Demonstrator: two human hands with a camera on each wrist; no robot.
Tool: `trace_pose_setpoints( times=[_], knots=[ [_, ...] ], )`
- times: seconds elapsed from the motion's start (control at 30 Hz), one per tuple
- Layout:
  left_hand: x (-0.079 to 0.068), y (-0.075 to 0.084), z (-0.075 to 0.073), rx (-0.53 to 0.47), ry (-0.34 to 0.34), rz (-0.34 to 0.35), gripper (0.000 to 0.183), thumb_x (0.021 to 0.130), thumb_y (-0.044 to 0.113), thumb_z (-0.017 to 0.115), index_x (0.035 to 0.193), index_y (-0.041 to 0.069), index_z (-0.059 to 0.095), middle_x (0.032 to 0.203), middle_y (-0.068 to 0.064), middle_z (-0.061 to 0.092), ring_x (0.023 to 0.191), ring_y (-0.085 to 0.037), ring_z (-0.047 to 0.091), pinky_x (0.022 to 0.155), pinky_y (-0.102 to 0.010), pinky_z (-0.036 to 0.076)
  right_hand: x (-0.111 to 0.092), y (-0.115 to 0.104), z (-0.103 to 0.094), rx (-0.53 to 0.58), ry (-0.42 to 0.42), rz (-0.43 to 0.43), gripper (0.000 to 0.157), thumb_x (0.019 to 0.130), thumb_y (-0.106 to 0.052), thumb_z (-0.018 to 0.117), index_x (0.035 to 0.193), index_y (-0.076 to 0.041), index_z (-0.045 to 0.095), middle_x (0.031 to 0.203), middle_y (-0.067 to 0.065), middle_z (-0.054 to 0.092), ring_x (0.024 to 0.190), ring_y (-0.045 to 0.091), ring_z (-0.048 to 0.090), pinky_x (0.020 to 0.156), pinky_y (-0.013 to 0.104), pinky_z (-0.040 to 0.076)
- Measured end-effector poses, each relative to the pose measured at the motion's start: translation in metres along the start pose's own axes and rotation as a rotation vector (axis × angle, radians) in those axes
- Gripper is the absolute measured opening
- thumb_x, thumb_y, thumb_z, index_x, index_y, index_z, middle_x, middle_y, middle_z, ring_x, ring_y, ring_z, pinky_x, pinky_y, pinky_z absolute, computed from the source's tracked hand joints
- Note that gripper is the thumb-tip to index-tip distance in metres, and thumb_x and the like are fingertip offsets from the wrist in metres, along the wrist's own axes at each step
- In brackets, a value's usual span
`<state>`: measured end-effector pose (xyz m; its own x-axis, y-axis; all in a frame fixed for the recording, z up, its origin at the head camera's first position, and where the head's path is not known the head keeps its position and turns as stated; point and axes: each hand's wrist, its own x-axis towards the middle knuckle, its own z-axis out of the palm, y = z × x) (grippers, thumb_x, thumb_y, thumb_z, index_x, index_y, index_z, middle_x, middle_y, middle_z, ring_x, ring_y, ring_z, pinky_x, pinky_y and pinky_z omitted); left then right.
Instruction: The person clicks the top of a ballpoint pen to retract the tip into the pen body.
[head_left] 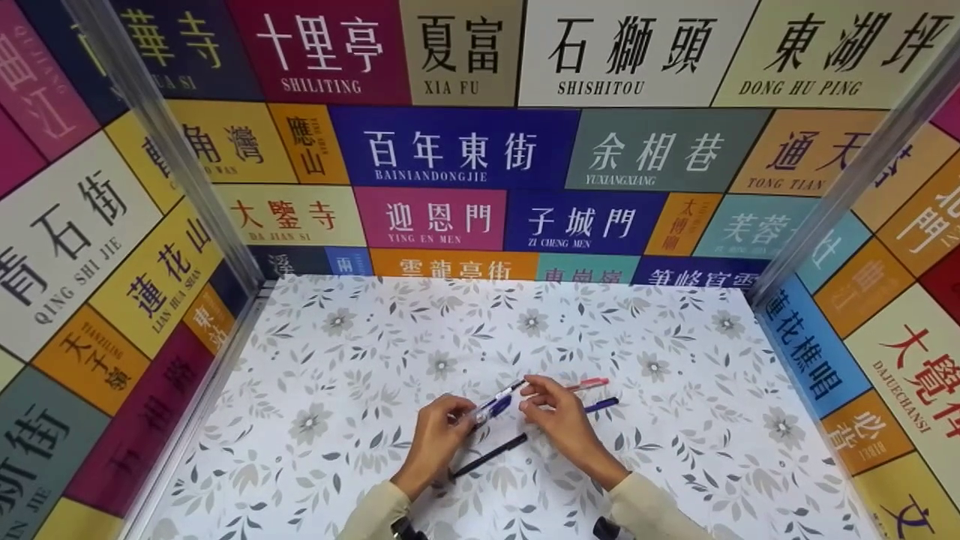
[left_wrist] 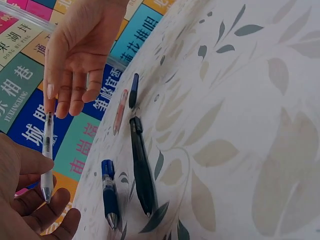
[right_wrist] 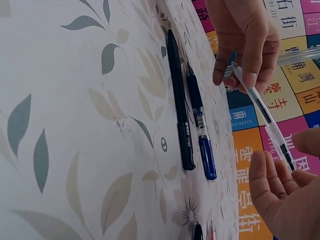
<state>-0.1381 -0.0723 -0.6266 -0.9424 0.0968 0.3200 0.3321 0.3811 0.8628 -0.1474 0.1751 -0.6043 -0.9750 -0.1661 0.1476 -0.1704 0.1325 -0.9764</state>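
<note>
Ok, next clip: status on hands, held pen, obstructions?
Left hand pinches white pen near its tip. Right hand at its other end, fingers loose. Black pen, blue pen lie below; nothing visibly blocking.

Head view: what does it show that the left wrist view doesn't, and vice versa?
Only the head view shows the sleeves, the dark wristbands and the QING SHI JIE sign.

Only the left wrist view shows the palm side of the right hand and the pale pen's silver tip.

Both show the left hand holding that pen, and the black pen, blue pen, dark-blue pen and pink pen on the patterned tabletop.
</note>
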Motion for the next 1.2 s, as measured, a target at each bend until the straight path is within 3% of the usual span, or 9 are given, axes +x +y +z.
trace_pose_setpoints(
  times=[0.3, 0.5, 0.73, 0.93, 1.2],
  knots=[
    [-0.002, -0.01, -0.005, 0.081, 0.038, 0.068, 0.012, 0.09, -0.004, 0.081, 0.101, 0.002, 0.081, 0.094, -0.003, 0.076, 0.087, -0.022, 0.071, 0.08, -0.038, 0.06, 0.004, 0.004, 0.009, 0.003, -0.029, 0.011, 0.049, 0.099, 0.005, 0.074, 0.144, 0.015, 0.059, 0.126, 0.037, 0.066, 0.101, 0.024, 0.074, 0.081, 0.028, 0.064],
    [-0.002, -0.018, -0.01, 0.111, 0.062, 0.127, 0.017, 0.086, -0.01, 0.08, 0.099, 0.001, 0.079, 0.091, -0.004, 0.074, 0.084, -0.023, 0.07, 0.077, -0.043, 0.06, 0.009, 0.01, 0.015, -0.029, -0.05, 0.003, 0.047, 0.1, 0.005, 0.074, 0.143, 0.016, 0.059, 0.125, 0.038, 0.066, 0.105, 0.037, 0.074, 0.082, 0.026, 0.062],
    [-0.002, -0.024, -0.014, 0.177, 0.048, 0.115, 0.018, 0.087, -0.008, 0.079, 0.102, 0.001, 0.079, 0.093, -0.003, 0.074, 0.088, -0.022, 0.069, 0.083, -0.04, 0.058, 0.019, 0.015, 0.02, -0.071, -0.047, -0.008, 0.046, 0.098, 0.003, 0.076, 0.139, 0.016, 0.062, 0.125, 0.036, 0.069, 0.11, 0.043, 0.072, 0.089, 0.028, 0.062],
    [-0.003, -0.031, -0.015, 0.242, 0.09, 0.207, 0.019, 0.084, -0.009, 0.082, 0.099, 0.001, 0.078, 0.09, -0.004, 0.072, 0.086, -0.022, 0.066, 0.079, -0.04, 0.056, 0.024, 0.024, 0.022, -0.132, -0.042, -0.028, 0.044, 0.097, -0.001, 0.079, 0.136, 0.014, 0.066, 0.121, 0.03, 0.073, 0.107, 0.038, 0.074, 0.093, 0.033, 0.061],
    [-0.003, -0.039, -0.019, 0.237, 0.093, 0.173, 0.016, 0.087, -0.006, 0.081, 0.101, 0.002, 0.079, 0.093, -0.004, 0.074, 0.089, -0.024, 0.066, 0.082, -0.041, 0.056, 0.032, 0.026, 0.024, -0.159, -0.079, 0.006, 0.041, 0.096, -0.002, 0.078, 0.134, 0.013, 0.068, 0.12, 0.028, 0.074, 0.106, 0.036, 0.072, 0.089, 0.026, 0.059]
  ],
)
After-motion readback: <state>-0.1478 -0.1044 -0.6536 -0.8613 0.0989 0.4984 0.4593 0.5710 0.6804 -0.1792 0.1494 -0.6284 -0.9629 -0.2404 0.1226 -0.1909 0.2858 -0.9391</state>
